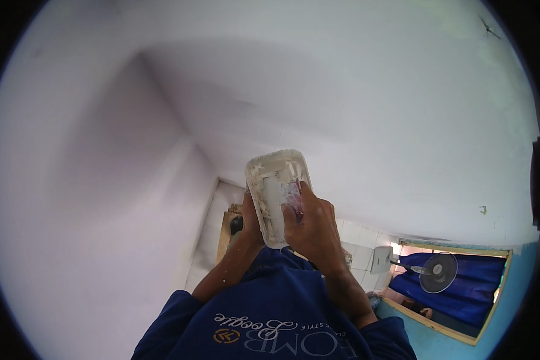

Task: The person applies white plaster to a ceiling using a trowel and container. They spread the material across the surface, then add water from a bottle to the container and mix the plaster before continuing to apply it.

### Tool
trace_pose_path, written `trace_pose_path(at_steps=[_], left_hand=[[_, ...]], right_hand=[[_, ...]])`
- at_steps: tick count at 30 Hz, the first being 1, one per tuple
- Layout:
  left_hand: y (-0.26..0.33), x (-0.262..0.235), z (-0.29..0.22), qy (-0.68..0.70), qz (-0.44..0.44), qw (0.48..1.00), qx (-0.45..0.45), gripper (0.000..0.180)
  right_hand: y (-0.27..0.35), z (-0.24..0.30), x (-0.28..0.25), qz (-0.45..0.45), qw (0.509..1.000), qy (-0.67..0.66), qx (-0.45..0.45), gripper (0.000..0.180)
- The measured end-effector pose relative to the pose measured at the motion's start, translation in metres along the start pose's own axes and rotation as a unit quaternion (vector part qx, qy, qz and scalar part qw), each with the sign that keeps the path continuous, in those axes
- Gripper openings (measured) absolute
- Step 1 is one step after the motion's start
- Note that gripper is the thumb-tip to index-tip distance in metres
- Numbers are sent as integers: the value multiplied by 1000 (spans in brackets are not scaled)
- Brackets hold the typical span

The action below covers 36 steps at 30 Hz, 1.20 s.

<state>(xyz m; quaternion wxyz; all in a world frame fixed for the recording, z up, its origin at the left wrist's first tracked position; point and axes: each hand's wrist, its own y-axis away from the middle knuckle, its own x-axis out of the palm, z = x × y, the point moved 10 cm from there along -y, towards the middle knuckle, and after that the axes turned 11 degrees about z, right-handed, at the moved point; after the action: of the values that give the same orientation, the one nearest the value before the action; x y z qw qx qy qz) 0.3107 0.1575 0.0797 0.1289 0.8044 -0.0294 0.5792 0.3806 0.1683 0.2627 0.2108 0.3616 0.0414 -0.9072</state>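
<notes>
In front of my chest is a pale rectangular plastic tub [277, 158] with rounded corners, its inside smeared with whitish paste. My left hand [252, 217] is closed round the tub's left side, and most of its fingers are hidden behind it. Over the tub's right edge comes my right hand [313, 225], closed on a putty knife [293, 199] with a reddish, paste-smeared handle. Its pale blade seems to lie inside the tub, though the paste makes its outline hard to make out.
White walls [366, 132] surround me and meet in a corner. To the lower right, a fan [439, 272] juts out before a wood-framed opening [477, 337] with a blue curtain [477, 279]. White tiles [357, 237] and a brown wooden piece [224, 231] show lower down.
</notes>
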Motion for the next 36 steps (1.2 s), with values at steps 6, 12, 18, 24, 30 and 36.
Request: trace_pose_path(at_steps=[6, 12, 18, 24, 30, 36], left_hand=[[3, 17, -8, -48, -29, 998, -12, 66], [3, 5, -8, -37, -31, 999, -5, 64], [-1, 5, -12, 18, -35, 999, 28, 65], [-3, 29, -15, 15, -9, 1000, 16, 66], [-8, 26, -18, -4, 21, 1000, 21, 65], [-12, 24, -14, -5, 51, 998, 27, 65]], right_hand=[[-6, 4, 11, 18, 999, 27, 8, 38], [-15, 4, 19, 27, 999, 36, 9, 38], [-31, -5, 24, 44, 998, 49, 3, 37], [-38, -5, -17, 34, 997, -31, 55, 29], [-28, -2, -12, 24, 999, 12, 19, 31], [-28, -12, -7, 24, 998, 57, 32, 32]])
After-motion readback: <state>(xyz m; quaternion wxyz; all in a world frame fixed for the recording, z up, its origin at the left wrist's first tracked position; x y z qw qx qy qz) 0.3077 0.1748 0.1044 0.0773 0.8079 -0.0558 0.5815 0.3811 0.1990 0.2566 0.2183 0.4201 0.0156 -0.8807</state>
